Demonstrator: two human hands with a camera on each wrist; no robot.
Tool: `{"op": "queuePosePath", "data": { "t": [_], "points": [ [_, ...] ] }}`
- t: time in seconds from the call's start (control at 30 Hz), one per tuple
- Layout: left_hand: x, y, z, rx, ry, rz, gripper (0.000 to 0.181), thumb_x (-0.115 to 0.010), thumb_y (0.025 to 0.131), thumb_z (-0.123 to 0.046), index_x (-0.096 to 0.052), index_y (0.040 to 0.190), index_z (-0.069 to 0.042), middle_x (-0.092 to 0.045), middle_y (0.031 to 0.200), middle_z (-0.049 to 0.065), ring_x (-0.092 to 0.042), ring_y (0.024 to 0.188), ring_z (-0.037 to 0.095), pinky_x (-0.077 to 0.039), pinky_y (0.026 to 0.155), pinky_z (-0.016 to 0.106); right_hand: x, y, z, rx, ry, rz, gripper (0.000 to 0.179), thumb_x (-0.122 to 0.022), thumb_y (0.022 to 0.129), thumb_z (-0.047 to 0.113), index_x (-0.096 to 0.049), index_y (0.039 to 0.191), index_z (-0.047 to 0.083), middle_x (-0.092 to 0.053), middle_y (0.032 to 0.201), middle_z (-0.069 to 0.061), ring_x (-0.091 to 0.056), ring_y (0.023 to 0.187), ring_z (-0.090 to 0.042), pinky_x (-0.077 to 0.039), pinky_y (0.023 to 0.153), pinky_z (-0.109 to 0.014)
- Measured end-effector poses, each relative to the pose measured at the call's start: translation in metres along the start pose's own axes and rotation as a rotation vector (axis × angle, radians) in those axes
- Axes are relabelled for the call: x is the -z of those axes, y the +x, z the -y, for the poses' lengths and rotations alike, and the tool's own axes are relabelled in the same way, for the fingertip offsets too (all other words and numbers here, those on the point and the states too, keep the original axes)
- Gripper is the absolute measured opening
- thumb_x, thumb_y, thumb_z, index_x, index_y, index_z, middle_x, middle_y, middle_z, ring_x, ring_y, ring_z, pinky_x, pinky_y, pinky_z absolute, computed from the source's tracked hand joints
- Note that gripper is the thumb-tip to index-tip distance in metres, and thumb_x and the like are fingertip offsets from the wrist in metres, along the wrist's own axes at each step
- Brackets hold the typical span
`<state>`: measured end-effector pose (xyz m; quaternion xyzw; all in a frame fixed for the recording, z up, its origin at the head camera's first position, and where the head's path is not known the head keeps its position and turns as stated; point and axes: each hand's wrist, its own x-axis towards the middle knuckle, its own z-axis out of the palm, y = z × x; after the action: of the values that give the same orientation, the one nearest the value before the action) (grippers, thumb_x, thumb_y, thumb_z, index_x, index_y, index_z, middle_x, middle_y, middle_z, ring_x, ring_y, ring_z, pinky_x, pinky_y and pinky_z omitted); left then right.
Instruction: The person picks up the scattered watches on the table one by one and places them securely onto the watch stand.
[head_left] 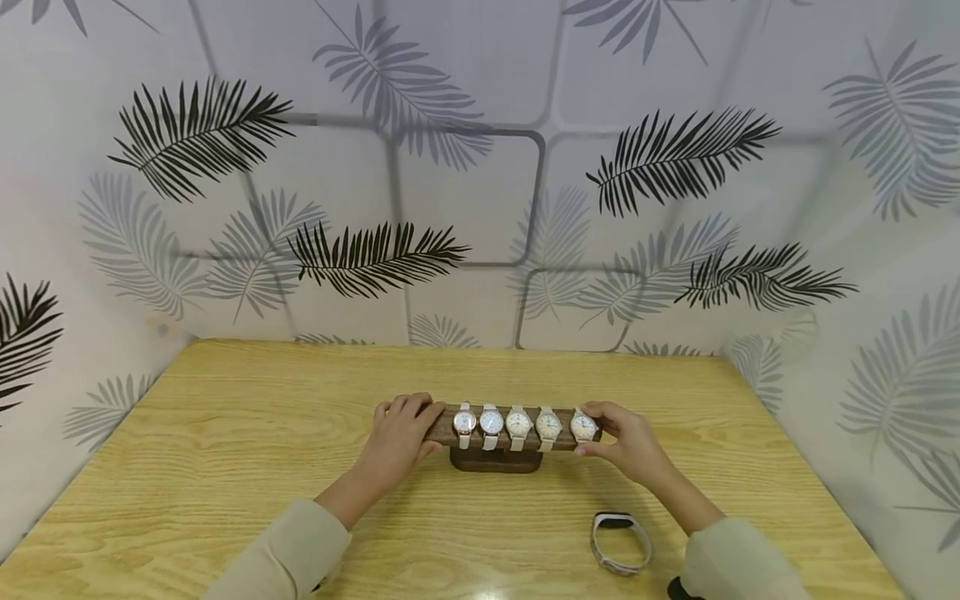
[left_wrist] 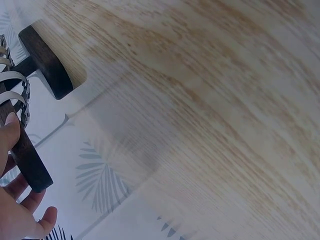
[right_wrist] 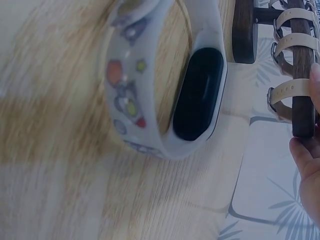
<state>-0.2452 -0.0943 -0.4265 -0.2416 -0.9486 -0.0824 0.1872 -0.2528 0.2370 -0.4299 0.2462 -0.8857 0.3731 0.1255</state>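
On the table stands a dark wooden watch stand (head_left: 445, 432), a long bar on an oblong base (head_left: 495, 461). Several wristwatches with pale straps run along the bar, from a rose-gold-rimmed watch (head_left: 465, 422) to a cream-dialled watch (head_left: 584, 426) near the right end. My left hand (head_left: 393, 437) grips the bar's left end; thumb and fingers (left_wrist: 34, 200) are on either side of it in the left wrist view. At the right end my right hand (head_left: 630, 442) grips the bar beside the last watch. That bar end (right_wrist: 303, 120) shows between thumb and fingers in the right wrist view.
A pale fitness band (head_left: 612, 522) with a black oval screen and small coloured prints lies on the wooden table (head_left: 225, 467), nearer than the stand and beside my right forearm. Behind the table's far edge hangs a leaf-patterned backdrop (head_left: 465, 200).
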Motion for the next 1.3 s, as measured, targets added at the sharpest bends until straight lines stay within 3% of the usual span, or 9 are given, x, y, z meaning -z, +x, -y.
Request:
{"op": "queuePosePath", "data": {
  "t": [0.2,0.57,0.87,1.1,1.23,1.3],
  "points": [
    [0.000,0.000,-0.001,-0.007,0.005,-0.018,0.049,-0.065,0.081,-0.034,-0.057,0.124,-0.011,-0.055,0.119,0.010,-0.052,0.110,0.031,-0.043,0.089,0.052,-0.003,0.000,-0.003,-0.005,-0.023,-0.007,0.052,-0.079,0.065,0.007,-0.060,0.111,-0.006,-0.060,0.118,-0.023,-0.060,0.107,-0.036,-0.052,0.087,-0.036],
    [0.000,0.000,-0.001,-0.005,-0.004,-0.024,0.048,-0.066,0.081,-0.033,-0.057,0.123,-0.011,-0.055,0.118,0.011,-0.052,0.110,0.031,-0.042,0.089,0.052,-0.009,-0.001,-0.003,0.055,-0.056,-0.075,0.055,-0.082,0.060,0.006,-0.061,0.110,-0.007,-0.062,0.115,-0.023,-0.061,0.104,-0.037,-0.053,0.083,-0.036],
    [0.001,0.001,-0.001,0.005,0.001,-0.006,0.050,-0.066,0.082,-0.035,-0.056,0.124,-0.011,-0.055,0.119,0.010,-0.052,0.110,0.031,-0.042,0.089,0.051,-0.011,-0.003,-0.001,0.038,-0.055,-0.089,0.055,-0.080,0.064,0.007,-0.060,0.113,-0.006,-0.060,0.117,-0.025,-0.060,0.104,-0.039,-0.053,0.082,-0.039],
    [0.004,0.002,-0.001,0.040,-0.014,0.045,0.051,-0.067,0.081,-0.035,-0.055,0.125,-0.012,-0.054,0.122,0.010,-0.051,0.112,0.031,-0.042,0.089,0.050,-0.014,-0.006,0.006,0.040,-0.201,-0.073,0.057,-0.078,0.070,0.012,-0.054,0.120,-0.005,-0.061,0.115,-0.021,-0.061,0.100,-0.032,-0.052,0.084,-0.043],
    [0.005,0.003,-0.001,0.046,-0.035,0.054,0.051,-0.068,0.081,-0.033,-0.055,0.125,-0.011,-0.054,0.122,0.011,-0.050,0.112,0.032,-0.042,0.089,0.050,-0.008,-0.013,0.019,-0.027,-0.253,-0.096,0.059,-0.076,0.076,0.015,-0.050,0.125,-0.005,-0.054,0.124,-0.024,-0.054,0.111,-0.040,-0.048,0.089,-0.052],
    [0.005,0.003,-0.001,0.050,-0.045,0.051,0.051,-0.068,0.081,-0.033,-0.055,0.125,-0.011,-0.054,0.122,0.011,-0.050,0.112,0.032,-0.042,0.088,0.050,-0.003,-0.020,0.025,-0.086,-0.248,-0.128,0.054,-0.073,0.079,0.012,-0.050,0.125,-0.005,-0.054,0.123,-0.025,-0.055,0.108,-0.040,-0.049,0.085,-0.053]
  ]
}}
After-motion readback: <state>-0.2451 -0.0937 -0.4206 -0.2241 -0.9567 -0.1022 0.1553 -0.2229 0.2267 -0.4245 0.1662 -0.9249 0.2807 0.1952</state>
